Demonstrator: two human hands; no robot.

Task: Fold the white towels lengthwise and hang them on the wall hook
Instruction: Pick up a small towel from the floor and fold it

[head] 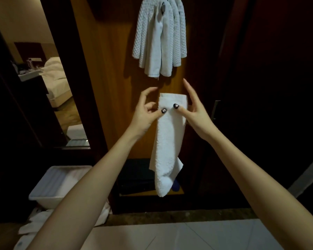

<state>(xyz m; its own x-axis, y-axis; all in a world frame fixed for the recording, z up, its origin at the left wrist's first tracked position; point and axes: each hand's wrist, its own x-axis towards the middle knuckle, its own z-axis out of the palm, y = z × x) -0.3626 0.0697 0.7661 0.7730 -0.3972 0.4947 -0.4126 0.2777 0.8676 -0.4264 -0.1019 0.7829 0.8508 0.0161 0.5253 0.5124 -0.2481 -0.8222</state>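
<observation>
Head view, and both hands are up in front of the wooden panel (112,69) with a white towel (167,141) between them. It's a long narrow strip already, hanging straight down from the grip, with a loose flap kicking out near the bottom on the right.

The left hand (146,109) pinches the strip near its top left edge, thumb flat on the front and index finger lifted clear. The right hand (193,112) mirrors it on the right edge, thumb on the front and forefinger pointing up. Fingers behind the cloth are hidden, so I can't say how many back each thumb.

Above, the hung towels (159,38) fan down from the hook (163,6), several layers deep, with only a bit of metal peeking out. They hang just above the held towel without touching it.

Handling, as I read it: soft terry, light and completely limp, so it will sag from wherever it's held and the fold will slide open if the layers aren't pinched together. It isn't fragile or slippery, and the pile gives the fingers plenty of bite. The best hold looks like both edges near the top, through all the layers. That bottom flap suggests the layers aren't quite square. The hook is crowded, so the drape may want to slip off.

Lower left, there's a white bin (60,183) with more white cloth in it, and a mirror (43,78) beyond.
</observation>
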